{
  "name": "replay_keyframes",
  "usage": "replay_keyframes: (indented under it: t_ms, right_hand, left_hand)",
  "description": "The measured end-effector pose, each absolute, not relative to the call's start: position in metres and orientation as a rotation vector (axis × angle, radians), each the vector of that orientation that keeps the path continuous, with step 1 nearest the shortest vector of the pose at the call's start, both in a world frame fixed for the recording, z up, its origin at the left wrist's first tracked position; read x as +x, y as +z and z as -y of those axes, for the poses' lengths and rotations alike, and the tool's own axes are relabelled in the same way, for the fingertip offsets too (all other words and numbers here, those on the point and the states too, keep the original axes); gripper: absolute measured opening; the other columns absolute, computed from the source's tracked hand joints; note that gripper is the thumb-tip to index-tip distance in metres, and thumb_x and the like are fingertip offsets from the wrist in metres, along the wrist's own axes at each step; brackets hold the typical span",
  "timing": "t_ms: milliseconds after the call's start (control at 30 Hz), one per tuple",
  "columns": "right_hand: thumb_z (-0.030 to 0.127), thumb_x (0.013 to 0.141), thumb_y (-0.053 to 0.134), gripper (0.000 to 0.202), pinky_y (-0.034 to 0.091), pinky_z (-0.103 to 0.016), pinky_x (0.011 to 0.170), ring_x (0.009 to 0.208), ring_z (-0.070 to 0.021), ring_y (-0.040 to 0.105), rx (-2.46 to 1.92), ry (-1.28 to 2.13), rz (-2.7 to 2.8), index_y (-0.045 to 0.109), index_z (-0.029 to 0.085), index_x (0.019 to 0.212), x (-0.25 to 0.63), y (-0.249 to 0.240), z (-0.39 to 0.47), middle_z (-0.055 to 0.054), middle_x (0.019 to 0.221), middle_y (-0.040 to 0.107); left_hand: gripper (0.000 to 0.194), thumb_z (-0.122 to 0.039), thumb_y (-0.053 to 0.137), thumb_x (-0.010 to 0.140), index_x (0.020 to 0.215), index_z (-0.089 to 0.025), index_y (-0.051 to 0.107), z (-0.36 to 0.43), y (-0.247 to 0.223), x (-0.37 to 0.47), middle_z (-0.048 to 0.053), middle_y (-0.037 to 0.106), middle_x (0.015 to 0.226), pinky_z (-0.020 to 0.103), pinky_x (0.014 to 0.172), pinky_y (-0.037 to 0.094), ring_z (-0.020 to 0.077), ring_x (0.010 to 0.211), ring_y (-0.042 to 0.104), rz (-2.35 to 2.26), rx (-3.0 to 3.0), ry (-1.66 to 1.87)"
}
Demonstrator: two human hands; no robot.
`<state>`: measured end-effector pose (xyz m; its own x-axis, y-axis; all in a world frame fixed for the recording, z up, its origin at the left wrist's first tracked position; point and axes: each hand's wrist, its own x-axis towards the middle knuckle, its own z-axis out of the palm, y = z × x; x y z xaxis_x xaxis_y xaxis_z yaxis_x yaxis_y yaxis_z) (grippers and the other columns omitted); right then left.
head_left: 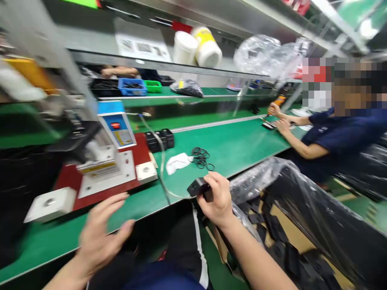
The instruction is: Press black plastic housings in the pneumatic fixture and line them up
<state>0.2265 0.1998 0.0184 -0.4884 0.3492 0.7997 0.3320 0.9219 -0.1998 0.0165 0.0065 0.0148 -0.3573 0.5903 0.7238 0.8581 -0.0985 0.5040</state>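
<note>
A tilted white plastic bucket with a yellow band [208, 48] sits just beside a plain white plastic tub [184, 47] on the grey metal shelf [187, 67]. Below, a blue plastic bin [133, 92] (small dark parts [132, 85] inside) adjoins a bright green plastic bin [154, 89].

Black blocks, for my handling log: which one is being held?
The black block in the right hand; the row of blocks beside the blue-topped machine touches no hand.
</note>
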Motion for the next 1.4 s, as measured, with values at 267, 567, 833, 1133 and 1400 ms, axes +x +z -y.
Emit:
replay_keyframes:
  t_ms: [267, 567, 833, 1133, 1400]
  right_hand:
    - [0.023, 0.079, 0.067, 0.058, 0.042, -0.05, 0.097, 0.12, -0.0296, 0.049, -0.099, 0.724, 2.199, 0.044, 0.027, 0.133, 0.119, 0.04, -0.136, -0.012, 0.128, 0.051]
    - [0.035, 0.076, 0.075, 0.037, 0.051, -0.032, 0.09, 0.1, -0.0187, 0.062, -0.102, 2.022, 1.964, 0.062, 0.026, 0.11, 0.073, 0.058, -0.121, -0.004, 0.108, 0.065]
    - [0.027, 0.077, 0.076, 0.06, 0.045, -0.033, 0.1, 0.12, -0.02, 0.053, 0.168, 1.791, 2.172, 0.049, 0.035, 0.13, 0.049, 0.061, -0.121, -0.004, 0.13, 0.054]
    - [0.03, 0.065, 0.084, 0.063, 0.044, -0.037, 0.101, 0.116, -0.0227, 0.056, 0.349, 1.613, 2.178, 0.058, 0.029, 0.122, -0.021, 0.123, -0.186, -0.005, 0.121, 0.062]
    - [0.044, 0.062, 0.082, 0.064, 0.041, -0.04, 0.102, 0.112, -0.0234, 0.056, 0.349, 1.543, 2.274, 0.058, 0.021, 0.117, -0.091, 0.136, -0.226, -0.008, 0.12, 0.061]
  left_hand:
    - [0.026, -0.014, 0.052, 0.091, 0.114, -0.025, 0.052, 0.006, 0.03, 0.009, 0.004, 0.062, 0.112, 0.027, 0.091, 0.052, 0.0151, 0.104, 0.062, 1.876, -1.528, -1.859]
    - [0.035, -0.028, 0.058, 0.09, 0.124, -0.027, 0.049, 0.059, 0.023, -0.03, 0.008, 0.055, 0.129, 0.038, 0.104, 0.043, 0.0224, 0.123, 0.05, 1.824, -1.623, -1.822]
    - [0.031, -0.039, 0.057, 0.089, 0.115, -0.024, 0.05, 0.059, 0.026, -0.041, 0.006, 0.062, 0.107, 0.032, 0.086, 0.051, 0.0197, 0.099, 0.061, 2.089, -1.102, -1.954]
    - [0.059, -0.043, 0.071, 0.078, 0.124, -0.022, 0.041, 0.003, 0.078, -0.083, 0.009, 0.058, 0.115, 0.036, 0.091, 0.049, 0.0215, 0.107, 0.058, 1.711, -1.049, -1.789]
    - [0.034, -0.034, 0.05, 0.092, 0.12, -0.016, 0.042, -0.056, 0.089, -0.12, 0.014, 0.056, 0.117, 0.043, 0.099, 0.042, 0.0236, 0.114, 0.053, 1.664, -0.71, -1.753]
